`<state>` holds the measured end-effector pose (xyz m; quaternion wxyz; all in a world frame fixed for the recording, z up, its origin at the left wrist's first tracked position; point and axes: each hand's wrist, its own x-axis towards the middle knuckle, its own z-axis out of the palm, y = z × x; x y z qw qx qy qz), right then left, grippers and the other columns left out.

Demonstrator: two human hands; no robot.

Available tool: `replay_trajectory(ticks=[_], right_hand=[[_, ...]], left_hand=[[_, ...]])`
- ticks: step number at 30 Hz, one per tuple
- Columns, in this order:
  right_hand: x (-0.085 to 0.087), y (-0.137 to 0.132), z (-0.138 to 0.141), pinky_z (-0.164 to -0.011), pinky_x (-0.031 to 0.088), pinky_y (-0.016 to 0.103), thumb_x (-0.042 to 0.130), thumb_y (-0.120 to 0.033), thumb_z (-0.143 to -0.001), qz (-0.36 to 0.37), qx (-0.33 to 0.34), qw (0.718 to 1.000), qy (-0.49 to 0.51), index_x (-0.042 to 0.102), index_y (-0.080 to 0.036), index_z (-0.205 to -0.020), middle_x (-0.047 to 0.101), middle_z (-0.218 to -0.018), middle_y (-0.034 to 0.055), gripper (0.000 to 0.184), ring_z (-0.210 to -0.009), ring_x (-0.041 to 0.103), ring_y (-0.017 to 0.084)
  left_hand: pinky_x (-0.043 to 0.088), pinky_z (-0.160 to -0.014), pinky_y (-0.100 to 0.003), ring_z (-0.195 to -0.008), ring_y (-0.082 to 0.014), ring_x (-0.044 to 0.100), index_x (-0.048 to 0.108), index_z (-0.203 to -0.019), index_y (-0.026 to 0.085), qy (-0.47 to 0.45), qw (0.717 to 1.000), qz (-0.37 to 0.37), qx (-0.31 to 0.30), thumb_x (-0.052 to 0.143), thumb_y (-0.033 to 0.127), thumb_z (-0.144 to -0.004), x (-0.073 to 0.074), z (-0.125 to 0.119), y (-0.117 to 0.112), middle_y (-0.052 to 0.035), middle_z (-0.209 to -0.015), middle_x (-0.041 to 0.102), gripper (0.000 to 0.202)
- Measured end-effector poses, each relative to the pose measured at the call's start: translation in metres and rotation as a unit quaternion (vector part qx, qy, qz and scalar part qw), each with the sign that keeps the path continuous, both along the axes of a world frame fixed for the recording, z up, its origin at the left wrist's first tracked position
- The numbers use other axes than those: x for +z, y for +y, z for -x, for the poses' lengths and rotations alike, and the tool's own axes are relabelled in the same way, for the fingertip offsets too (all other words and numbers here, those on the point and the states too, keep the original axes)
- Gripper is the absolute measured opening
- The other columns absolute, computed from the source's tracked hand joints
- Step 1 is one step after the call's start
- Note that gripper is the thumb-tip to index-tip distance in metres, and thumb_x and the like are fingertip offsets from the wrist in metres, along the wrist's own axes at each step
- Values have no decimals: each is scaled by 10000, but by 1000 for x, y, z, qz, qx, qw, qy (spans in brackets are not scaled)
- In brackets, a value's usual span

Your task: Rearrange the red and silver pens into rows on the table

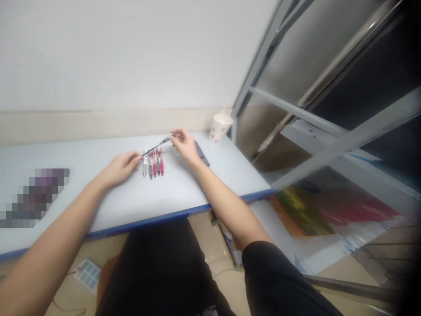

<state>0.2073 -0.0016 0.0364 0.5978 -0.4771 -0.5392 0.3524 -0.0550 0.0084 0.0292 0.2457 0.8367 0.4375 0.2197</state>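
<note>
Between my two hands, over the table, a slim dark pen (164, 141) is held slanting up to the right. It is thicker and grey near my right hand and thins to a dark rod toward my left. My left hand (124, 166) pinches the lower end with thumb and fingers. My right hand (183, 145) closes on the upper end. Whether the pen is in one piece, I cannot tell. Just below it lie several click pens (154, 165) in a row, side by side, some red, some grey, and a whitish one (144, 165) at the left end.
A dark flat object, perhaps a phone (201, 154), lies partly behind my right forearm. A paper cup (220, 128) with a red pattern stands at the back right corner. Beyond the blue table edge (158, 218) rises a metal frame (305, 115). A pixelated patch covers something at left.
</note>
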Motion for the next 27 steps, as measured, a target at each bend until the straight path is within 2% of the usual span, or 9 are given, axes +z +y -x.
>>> replay_trajectory(ticks=[6, 13, 15, 18, 19, 20, 23, 24, 27], right_hand=[[-5, 2, -2, -645, 454, 252, 709, -252, -906, 13, 42, 999, 2, 604, -205, -1008, 614, -837, -18, 154, -697, 554, 113], [-12, 0, 3, -656, 450, 255, 812, -273, -806, 52, 183, 981, -33, 671, -181, -933, 697, -811, 3, 211, -703, 600, 125], [-11, -3, 4, -655, 431, 258, 798, -335, -848, 55, 185, 978, -79, 662, -172, -841, 701, -778, 3, 212, -663, 571, 115], [-7, -8, 3, -687, 422, 275, 613, -514, -1010, 68, 159, 967, -188, 563, -179, -619, 609, -594, -9, 518, -577, 509, 103], [-5, -9, 3, -699, 423, 279, 547, -546, -1043, 71, 158, 961, -214, 549, -181, -596, 583, -559, -11, 577, -564, 505, 104], [-3, -11, 2, -702, 422, 278, 534, -549, -1051, 70, 165, 957, -227, 572, -177, -620, 586, -559, -12, 570, -568, 516, 108], [4, -15, -1, -663, 400, 258, 686, -467, -983, 61, 216, 948, -227, 665, -173, -809, 656, -659, -15, 343, -604, 542, 113], [5, -16, -1, -652, 395, 258, 684, -464, -985, 68, 222, 945, -233, 667, -173, -810, 648, -649, -15, 340, -595, 535, 113], [9, -18, -2, -657, 402, 272, 535, -533, -1060, 94, 194, 940, -266, 651, -170, -721, 576, -546, -13, 510, -559, 522, 125]], left_hand=[[479, -761, -332, -727, -220, 624, 636, -995, 212, -10, 1000, 4, -12, 440, 598, -1009, -3, 1, 1, -35, -777, 694, 433], [503, -791, -334, -742, -221, 661, 700, -954, 189, -29, 999, 12, -42, 461, 629, -1003, -8, 0, 2, -48, -775, 716, 504], [514, -810, -337, -782, -233, 691, 742, -975, 184, -35, 998, 17, -49, 504, 645, -981, -7, 0, 2, -65, -830, 758, 519], [527, -813, -339, -821, -247, 713, 788, -1043, 189, -54, 998, 3, -46, 569, 651, -953, -7, 1, 2, -74, -893, 795, 520], [530, -811, -342, -825, -251, 717, 799, -1055, 192, -55, 998, -7, -42, 581, 649, -951, -7, 2, 3, -76, -910, 803, 516], [534, -814, -348, -835, -256, 724, 809, -1061, 196, -56, 998, -18, -38, 586, 645, -952, -7, 2, 3, -79, -931, 812, 513], [553, -869, -376, -915, -287, 758, 833, -1089, 211, -62, 997, -42, -31, 599, 640, -956, -10, 3, 4, -97, -1036, 833, 506], [557, -890, -387, -947, -298, 766, 837, -1097, 214, -66, 996, -51, -31, 603, 641, -957, -11, 3, 4, -104, -1068, 834, 507], [563, -909, -404, -993, -318, 773, 846, -1103, 217, -72, 993, -81, -38, 589, 642, -969, -14, 2, 5, -122, -1125, 828, 514]])
